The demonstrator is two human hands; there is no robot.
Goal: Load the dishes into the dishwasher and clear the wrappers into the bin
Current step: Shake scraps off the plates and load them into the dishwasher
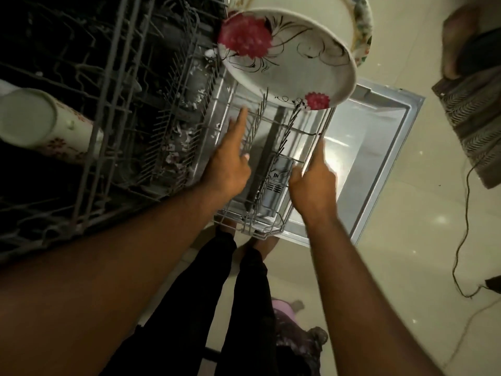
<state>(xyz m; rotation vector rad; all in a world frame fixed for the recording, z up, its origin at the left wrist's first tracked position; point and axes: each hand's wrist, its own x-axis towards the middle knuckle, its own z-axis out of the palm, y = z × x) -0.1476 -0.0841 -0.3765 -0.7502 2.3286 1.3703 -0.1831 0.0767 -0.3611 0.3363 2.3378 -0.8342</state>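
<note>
A white plate (292,63) with red flowers stands tilted at the far end of the lower dishwasher rack (273,164), which is pulled out over the open door (379,147). Behind it leans a second plate (362,31) with a floral rim. My left hand (230,161) hovers over the rack's left side with the index finger stretched toward the tines. My right hand (311,180) rests on the rack's right rim, its index finger lying straight along the wire. A white cup (35,123) with a small flower pattern lies on its side in the upper rack (113,109).
The dark dishwasher interior fills the left. Pale shreds litter the lower basket (184,131). My legs in black trousers stand in front of the door. A patterned cloth (471,126) and a thin cable (461,240) lie on the tiled floor at the right.
</note>
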